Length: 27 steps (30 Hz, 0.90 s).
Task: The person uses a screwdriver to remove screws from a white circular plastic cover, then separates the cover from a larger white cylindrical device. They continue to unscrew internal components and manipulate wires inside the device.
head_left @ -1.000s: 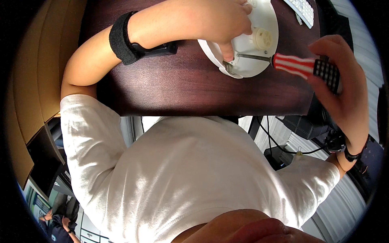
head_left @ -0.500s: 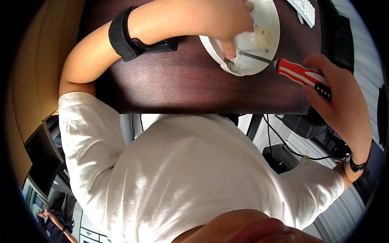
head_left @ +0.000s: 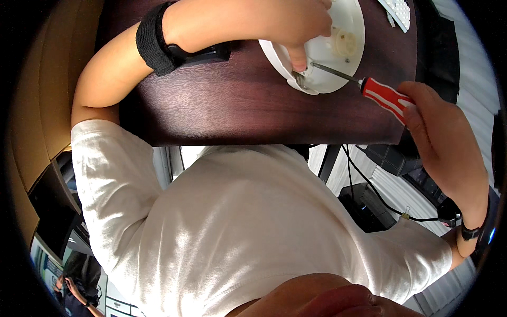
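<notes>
A white round plastic housing point(head_left: 353, 59) lies on the dark table, with a cream round part point(head_left: 344, 44) inside it. My left hand point(head_left: 303, 24) reaches over its left side, the thumb pressed down inside beside a small metal piece point(head_left: 299, 79). The other fingers are bent and partly cut off by the top edge. In my right hand point(head_left: 441, 124) is a screwdriver point(head_left: 385, 96) with a red and white handle, gripped round the rear end. Its shaft slants left into the housing, and the tip meets a small spot right of my left thumb, seemingly a screw.
The dark brown table point(head_left: 227, 105) ends just before my body. A white keyboard point(head_left: 397, 11) lies at the far right. Cardboard point(head_left: 37, 90) stands along the left. Black cables point(head_left: 380, 198) hang below the table on the right; a person point(head_left: 79, 290) is at the lower left.
My right hand has closed further round the screwdriver handle, covering its dark starred end that showed before. The tip stays at the same spot. My left hand keeps its place on the housing.
</notes>
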Motion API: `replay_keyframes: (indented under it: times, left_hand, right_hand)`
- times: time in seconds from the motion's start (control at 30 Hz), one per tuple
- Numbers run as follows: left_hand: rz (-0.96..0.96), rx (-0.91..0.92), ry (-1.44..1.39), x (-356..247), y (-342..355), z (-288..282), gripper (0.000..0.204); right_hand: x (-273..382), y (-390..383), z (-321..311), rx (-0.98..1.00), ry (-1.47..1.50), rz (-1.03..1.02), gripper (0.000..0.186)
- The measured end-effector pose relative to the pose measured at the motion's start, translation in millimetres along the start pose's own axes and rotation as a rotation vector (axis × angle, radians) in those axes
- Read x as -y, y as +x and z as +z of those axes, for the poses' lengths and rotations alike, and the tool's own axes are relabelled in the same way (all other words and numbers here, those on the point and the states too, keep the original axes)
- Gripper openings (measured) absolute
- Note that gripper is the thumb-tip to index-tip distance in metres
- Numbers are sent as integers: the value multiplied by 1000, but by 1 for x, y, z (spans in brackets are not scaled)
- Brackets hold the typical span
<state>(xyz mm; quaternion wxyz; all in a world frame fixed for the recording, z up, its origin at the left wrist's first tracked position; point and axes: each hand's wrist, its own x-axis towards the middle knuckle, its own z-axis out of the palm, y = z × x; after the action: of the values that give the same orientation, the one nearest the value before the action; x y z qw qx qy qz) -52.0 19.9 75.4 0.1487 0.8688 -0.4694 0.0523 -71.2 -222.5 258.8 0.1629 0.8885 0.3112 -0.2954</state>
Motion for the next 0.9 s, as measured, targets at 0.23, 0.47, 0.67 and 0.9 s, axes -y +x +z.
replay_keyframes:
  times: [0.23,0.47,0.67,0.9]
  left_hand:
    - [-12,49,-9,-1,4,-6,68]
    - [-41,81,-17,2,3,1,67]
    - [-36,103,-56,-3,2,-14,66]
    - [-38,97,-15,-2,5,-6,67]
  right_hand:
    - [-2,-1,5,-206,-263,-141,39]
    - [-18,2,11,-226,-47,-123,35]
    - [-15,8,0,-90,192,45,22]
    - [-10,10,-2,-391,-24,-331,36]
